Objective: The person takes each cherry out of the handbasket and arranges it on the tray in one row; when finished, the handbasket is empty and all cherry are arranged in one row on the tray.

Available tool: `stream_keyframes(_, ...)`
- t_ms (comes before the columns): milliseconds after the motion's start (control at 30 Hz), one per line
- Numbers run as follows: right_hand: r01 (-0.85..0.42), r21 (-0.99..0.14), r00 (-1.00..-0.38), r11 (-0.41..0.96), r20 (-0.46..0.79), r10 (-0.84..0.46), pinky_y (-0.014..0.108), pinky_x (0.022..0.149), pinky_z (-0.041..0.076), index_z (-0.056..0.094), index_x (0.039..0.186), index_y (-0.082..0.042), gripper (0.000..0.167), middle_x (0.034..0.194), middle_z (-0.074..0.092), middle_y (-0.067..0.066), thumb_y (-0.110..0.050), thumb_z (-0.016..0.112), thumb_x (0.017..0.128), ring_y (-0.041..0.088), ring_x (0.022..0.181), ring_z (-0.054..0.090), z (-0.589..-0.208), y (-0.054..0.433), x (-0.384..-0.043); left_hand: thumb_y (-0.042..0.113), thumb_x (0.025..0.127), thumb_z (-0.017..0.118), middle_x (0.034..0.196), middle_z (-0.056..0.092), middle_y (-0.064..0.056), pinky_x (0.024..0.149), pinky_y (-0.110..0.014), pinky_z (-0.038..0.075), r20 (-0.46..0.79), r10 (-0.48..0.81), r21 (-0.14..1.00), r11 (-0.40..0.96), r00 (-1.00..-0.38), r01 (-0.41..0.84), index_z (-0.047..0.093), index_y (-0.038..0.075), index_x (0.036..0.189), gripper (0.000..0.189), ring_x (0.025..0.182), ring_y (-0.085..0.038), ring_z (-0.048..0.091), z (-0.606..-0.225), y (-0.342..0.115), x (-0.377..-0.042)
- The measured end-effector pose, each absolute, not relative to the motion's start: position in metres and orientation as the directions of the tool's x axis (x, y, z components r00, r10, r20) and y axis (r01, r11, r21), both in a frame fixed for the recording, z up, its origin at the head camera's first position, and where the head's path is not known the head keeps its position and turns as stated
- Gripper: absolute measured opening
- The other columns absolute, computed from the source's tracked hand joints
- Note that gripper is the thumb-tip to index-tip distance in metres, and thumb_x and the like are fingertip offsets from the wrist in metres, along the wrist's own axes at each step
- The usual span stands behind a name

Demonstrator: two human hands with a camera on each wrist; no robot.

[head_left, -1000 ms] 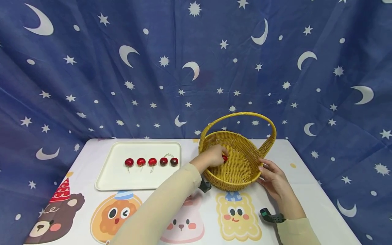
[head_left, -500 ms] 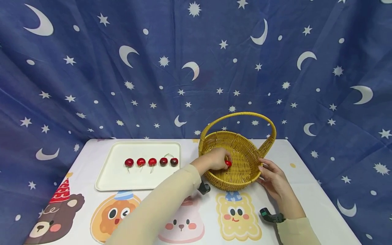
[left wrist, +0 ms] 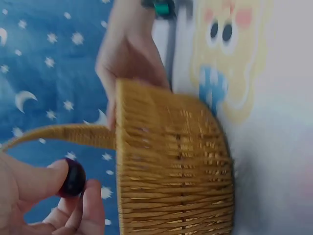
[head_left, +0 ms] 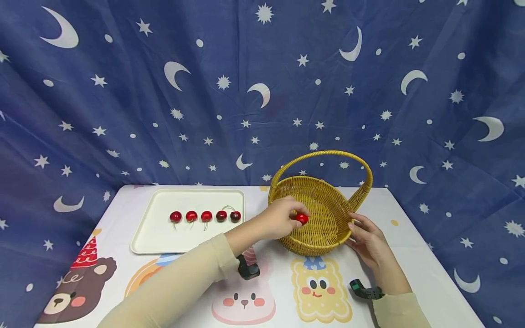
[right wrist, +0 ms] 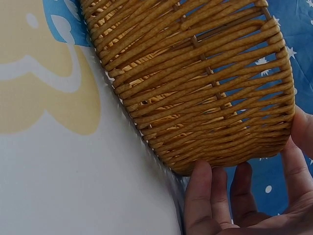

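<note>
My left hand (head_left: 275, 219) pinches a red cherry (head_left: 301, 219) between thumb and fingertips, over the left part of a woven yellow-brown basket (head_left: 317, 249). In the left wrist view the cherry (left wrist: 73, 178) looks dark and shows beyond the basket's rim, level with the arched handle's (left wrist: 73, 132) side. The right hand (head_left: 366, 237) grips the basket's right rim. Up close in the right wrist view, its fingers (right wrist: 198, 196) lie against the woven wall (right wrist: 210, 93) and reach up to the rim. The basket's tall handle (head_left: 324, 154) arches above it.
Left of the basket lies a white tray (head_left: 153, 241) with several cherries in a row, among them a bright red cherry (head_left: 206, 216) and a dark cherry (head_left: 235, 216). A blue curtain (head_left: 221, 105) with moons and stars hangs behind the table (head_left: 422, 282), whose cloth bears cartoon prints.
My left hand has drawn back from deep inside the basket up towards its left rim, with the cherry still pinched. The right hand stays at the right rim.
</note>
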State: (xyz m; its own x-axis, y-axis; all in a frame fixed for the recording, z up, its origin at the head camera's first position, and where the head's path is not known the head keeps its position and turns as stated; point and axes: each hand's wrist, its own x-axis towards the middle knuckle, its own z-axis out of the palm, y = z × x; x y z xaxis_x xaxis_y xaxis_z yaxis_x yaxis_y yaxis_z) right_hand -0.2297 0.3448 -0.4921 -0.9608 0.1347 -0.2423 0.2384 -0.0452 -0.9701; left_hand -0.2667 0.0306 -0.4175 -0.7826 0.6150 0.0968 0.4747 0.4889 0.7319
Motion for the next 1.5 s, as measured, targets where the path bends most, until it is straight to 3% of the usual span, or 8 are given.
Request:
stream_keyframes(167,0.222,-0.974,-0.967,-0.051,-0.226,0.118,0.030,0.094,0.058,0.060,0.150,-0.026,0.044,0.136,0.052,-0.003,-0.019,0.068,0.107,0.009,0.116,0.067,-0.493,0.345,-0.231,0.006,0.098,0.077,0.117,0.067,0.004,0.088,-0.029,0.057,0.127,0.566,0.793,0.435,-0.815,0.426,0.078,0.022,0.121,0.029,0.109,-0.018,0.070,-0.415,-0.009,-0.240)
stream_keyframes(367,0.212,-0.974,-0.970,-0.076,-0.219,0.105,0.031,0.094,0.058,0.063,0.145,-0.027,0.040,0.134,0.055,-0.004,-0.015,0.066,0.107,0.009,0.114,0.068,-0.494,0.345,-0.230,0.004,0.095,0.078,0.112,0.067,0.009,0.082,-0.028,0.058,0.152,0.501,0.788,0.459,-0.852,0.411,0.078,0.024,0.118,0.030,0.102,-0.013,0.069,-0.417,-0.063,-0.214)
stream_keyframes(600,0.224,-0.971,-0.967,-0.083,-0.232,0.108,0.031,0.095,0.058,0.064,0.142,-0.030,0.038,0.133,0.055,-0.006,-0.016,0.066,0.108,0.008,0.114,0.067,-0.495,0.345,-0.228,-0.001,0.093,0.079,0.113,0.071,0.003,0.081,-0.026,0.059,0.171,0.347,0.780,0.524,-0.922,0.342,0.077,0.022,0.117,0.034,0.098,-0.014,0.067,-0.422,-0.137,-0.204)
stream_keyframes(767,0.221,-0.971,-0.966,-0.087,-0.231,0.115,0.031,0.094,0.058,0.065,0.141,-0.030,0.037,0.131,0.055,-0.005,-0.014,0.065,0.107,0.008,0.114,0.067,-0.496,0.344,-0.228,-0.002,0.093,0.079,0.114,0.073,-0.008,0.074,-0.025,0.055,0.189,0.203,0.741,0.612,-0.961,0.275,0.074,0.013,0.116,0.028,0.097,-0.021,0.069,-0.426,-0.194,-0.210)
stream_keyframes(1033,0.216,-0.974,-0.968,-0.074,-0.224,0.118,0.030,0.093,0.059,0.060,0.149,-0.024,0.044,0.136,0.052,-0.003,-0.015,0.067,0.106,0.010,0.115,0.067,-0.497,0.345,-0.229,0.003,0.092,0.081,0.119,0.074,-0.017,0.070,-0.027,0.050,0.137,0.064,0.663,0.736,-0.988,0.140,0.074,0.010,0.119,0.029,0.100,-0.029,0.070,-0.447,-0.255,-0.228)
stream_keyframes(1267,0.205,-0.977,-0.971,-0.058,-0.211,0.116,0.029,0.093,0.058,0.057,0.153,-0.021,0.048,0.133,0.055,-0.005,-0.020,0.069,0.106,0.009,0.114,0.068,-0.496,0.345,-0.228,0.004,0.095,0.077,0.117,0.073,-0.024,0.069,-0.033,0.045,0.060,0.006,0.648,0.760,-0.998,0.043,0.071,0.003,0.121,0.026,0.088,-0.023,0.067,-0.472,-0.282,-0.249)
stream_keyframes(1500,0.206,-0.976,-0.970,-0.071,-0.213,0.114,0.030,0.092,0.058,0.055,0.154,-0.020,0.050,0.132,0.057,-0.006,-0.020,0.069,0.106,0.009,0.112,0.068,-0.496,0.347,-0.229,0.002,0.096,0.072,0.112,0.072,-0.026,0.076,-0.042,0.049,-0.003,-0.009,0.609,0.793,-1.000,-0.009,0.069,0.000,0.121,0.025,0.095,-0.034,0.067,-0.485,-0.288,-0.265)
